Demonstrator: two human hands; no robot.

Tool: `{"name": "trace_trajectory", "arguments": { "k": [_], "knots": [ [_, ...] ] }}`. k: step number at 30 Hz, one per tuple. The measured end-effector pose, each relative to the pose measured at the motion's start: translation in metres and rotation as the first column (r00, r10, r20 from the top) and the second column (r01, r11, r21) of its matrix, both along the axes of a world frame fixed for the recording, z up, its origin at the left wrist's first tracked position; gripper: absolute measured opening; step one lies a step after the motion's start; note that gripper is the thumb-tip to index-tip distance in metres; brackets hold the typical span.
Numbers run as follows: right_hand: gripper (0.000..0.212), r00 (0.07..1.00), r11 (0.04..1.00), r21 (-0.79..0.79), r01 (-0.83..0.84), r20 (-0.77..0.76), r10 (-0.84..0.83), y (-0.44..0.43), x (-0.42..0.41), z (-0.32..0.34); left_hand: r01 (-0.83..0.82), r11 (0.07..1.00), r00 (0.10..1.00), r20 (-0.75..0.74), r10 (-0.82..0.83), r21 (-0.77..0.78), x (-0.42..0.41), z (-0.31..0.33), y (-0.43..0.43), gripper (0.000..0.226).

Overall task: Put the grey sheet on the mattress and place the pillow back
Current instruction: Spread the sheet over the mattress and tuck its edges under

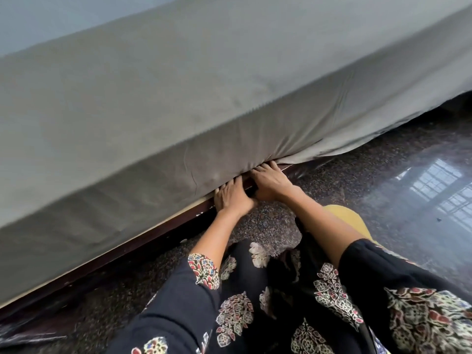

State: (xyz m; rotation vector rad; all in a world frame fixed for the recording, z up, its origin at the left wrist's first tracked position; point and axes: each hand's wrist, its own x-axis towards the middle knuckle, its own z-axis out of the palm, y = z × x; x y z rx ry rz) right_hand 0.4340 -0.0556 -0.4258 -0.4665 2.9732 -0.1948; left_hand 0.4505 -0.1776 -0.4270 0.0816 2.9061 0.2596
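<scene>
She is crouched on the speckled, polished stone floor [357, 180] beside the bed, both hands down at the seam where the mattress meets the dark wooden bed rail [127, 247]. The soft grey cotton sheet [178, 98] is spread over the mattress top and drawn down its side. To her left it looks tucked and smooth, while to her right it hangs loose, almost to the floor.

Her left hand [231, 196] has straight fingers slid into the gap, pressing cloth under. On her right hand [270, 181] the fingers bend into the bunched fold, and their tips are hidden, so I cannot tell whether they pinch the fabric or only push it.

The sheet looks light and limp and it creases where it is pulled. I'd take the loose hem just right of her hands and feed it under flat. The mattress looks heavy — lifting its edge a little would probably help. No pillow is in sight.
</scene>
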Motion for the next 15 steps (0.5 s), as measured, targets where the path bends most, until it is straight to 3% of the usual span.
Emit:
{"name": "trace_trajectory", "arguments": {
  "k": [2,5,8,12,15],
  "knots": [
    [0.054,0.998,0.992,-0.122,-0.035,0.045,0.041,0.012,0.004,0.008,0.000,1.000,1.000,0.017,-0.001,0.027,-0.001,0.001,-0.002,0.074],
    [0.058,0.996,0.958,-0.275,0.085,0.056,-0.073,0.037,0.015,0.017,0.013,0.998,1.000,0.001,-0.013,0.056,0.001,0.002,-0.004,0.067],
    [0.049,0.983,0.956,-0.231,0.181,0.039,-0.177,0.071,0.018,0.026,0.013,0.996,1.000,-0.009,-0.012,0.088,0.004,0.006,-0.005,0.066],
    [0.050,0.965,0.975,-0.128,0.184,0.214,-0.154,0.093,0.013,0.045,0.023,0.999,0.998,-0.053,-0.020,0.044,0.009,0.005,-0.005,0.065],
    [0.052,0.943,0.995,-0.028,0.096,0.323,-0.081,0.088,0.003,0.058,0.062,0.998,0.995,-0.077,-0.061,0.010,0.009,0.003,-0.008,0.065]
  ]
}}
